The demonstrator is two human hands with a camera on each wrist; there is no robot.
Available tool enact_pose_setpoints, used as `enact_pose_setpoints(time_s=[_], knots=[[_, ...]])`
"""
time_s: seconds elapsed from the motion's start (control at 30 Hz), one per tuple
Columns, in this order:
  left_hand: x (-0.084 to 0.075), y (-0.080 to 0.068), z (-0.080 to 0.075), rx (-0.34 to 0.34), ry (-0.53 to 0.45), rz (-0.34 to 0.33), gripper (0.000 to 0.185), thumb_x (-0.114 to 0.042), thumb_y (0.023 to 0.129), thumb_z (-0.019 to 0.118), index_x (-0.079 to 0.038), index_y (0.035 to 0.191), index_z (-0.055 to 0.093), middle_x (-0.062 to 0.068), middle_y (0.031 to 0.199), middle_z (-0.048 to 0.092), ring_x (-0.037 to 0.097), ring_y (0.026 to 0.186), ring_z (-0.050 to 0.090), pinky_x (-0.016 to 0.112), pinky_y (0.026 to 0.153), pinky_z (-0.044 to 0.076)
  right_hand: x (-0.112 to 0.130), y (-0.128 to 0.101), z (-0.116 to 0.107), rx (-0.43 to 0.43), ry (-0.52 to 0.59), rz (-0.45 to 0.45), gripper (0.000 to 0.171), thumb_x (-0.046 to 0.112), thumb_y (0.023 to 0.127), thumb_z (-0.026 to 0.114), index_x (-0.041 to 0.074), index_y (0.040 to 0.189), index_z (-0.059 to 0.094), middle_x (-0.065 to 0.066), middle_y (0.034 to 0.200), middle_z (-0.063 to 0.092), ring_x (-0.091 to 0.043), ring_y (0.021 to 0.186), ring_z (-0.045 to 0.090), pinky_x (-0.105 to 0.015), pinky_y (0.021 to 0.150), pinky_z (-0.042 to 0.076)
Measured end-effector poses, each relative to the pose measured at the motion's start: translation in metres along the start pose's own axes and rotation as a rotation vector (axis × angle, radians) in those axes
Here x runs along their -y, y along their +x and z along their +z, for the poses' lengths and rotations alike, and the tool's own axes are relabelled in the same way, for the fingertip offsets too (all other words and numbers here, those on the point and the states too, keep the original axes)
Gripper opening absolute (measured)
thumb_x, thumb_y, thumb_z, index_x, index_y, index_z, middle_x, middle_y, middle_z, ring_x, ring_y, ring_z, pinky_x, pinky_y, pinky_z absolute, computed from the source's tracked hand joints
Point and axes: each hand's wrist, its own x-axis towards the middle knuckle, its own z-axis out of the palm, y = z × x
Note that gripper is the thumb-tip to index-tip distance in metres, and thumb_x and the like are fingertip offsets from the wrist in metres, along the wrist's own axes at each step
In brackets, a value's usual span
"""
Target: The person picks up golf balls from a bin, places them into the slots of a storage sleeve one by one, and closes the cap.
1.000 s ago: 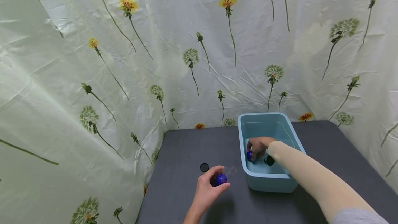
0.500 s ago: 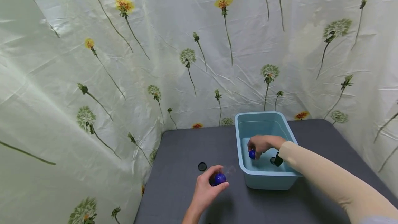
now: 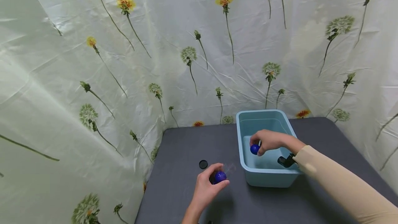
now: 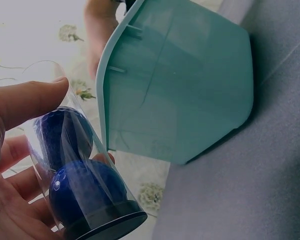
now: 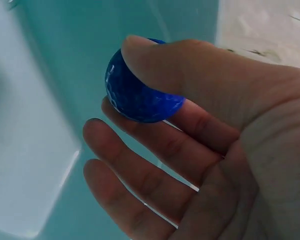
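Observation:
My left hand (image 3: pixel 206 190) grips a clear plastic tube (image 4: pixel 92 150) above the table, its thumb on one side and fingers curled round the other. Two blue dimpled golf balls sit inside the tube, the lower ball (image 4: pixel 85 192) against a black end cap (image 4: pixel 115 225). The tube's other end looks uncovered. Over the blue bin (image 3: pixel 268 179), my right hand (image 3: pixel 268 140) pinches a third blue golf ball (image 5: pixel 140 90) between thumb and fingers; its other fingers are loosely bent. That hand is within the bin's outline, and the ball looks raised off the floor.
A round black cap (image 3: pixel 203 164) lies on the dark grey table (image 3: pixel 183 148), left of the bin. Behind the table hangs a white curtain (image 3: pixel 168 44) printed with dandelions. The black wrist camera (image 3: pixel 286 161) sits under the right wrist, near the bin's right wall.
My right hand has lifted the golf ball from low in the bin and shifted slightly right. The left hand keeps its hold on the tube, nearly still.

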Motion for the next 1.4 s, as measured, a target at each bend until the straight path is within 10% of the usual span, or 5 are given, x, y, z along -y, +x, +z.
enact_pose_setpoints(time_s=[0.67,1.4], knots=[[0.002,0.005,0.000,-0.023,-0.005,0.009,0.047,-0.028,0.081,0.086,-0.031,0.124,0.066,-0.002,0.120,0.067,0.015,0.098,0.063,0.031,0.083,0.054,0.042,-0.035,0.023,-0.397,0.267,-0.066,0.045,0.027,0.085,0.082,0.013,0.125,0.066,-0.002,0.106,0.066,-0.022,0.090,0.064,-0.034,0.068,0.057],[0.003,0.006,0.003,-0.036,0.000,0.077,0.047,-0.033,0.082,0.086,-0.030,0.124,0.065,-0.004,0.115,0.068,0.014,0.095,0.065,0.031,0.084,0.054,0.087,-0.032,0.080,-0.380,0.545,-0.173,0.041,0.015,0.086,0.081,0.016,0.124,0.066,-0.007,0.113,0.065,-0.028,0.089,0.065,-0.034,0.073,0.059]])
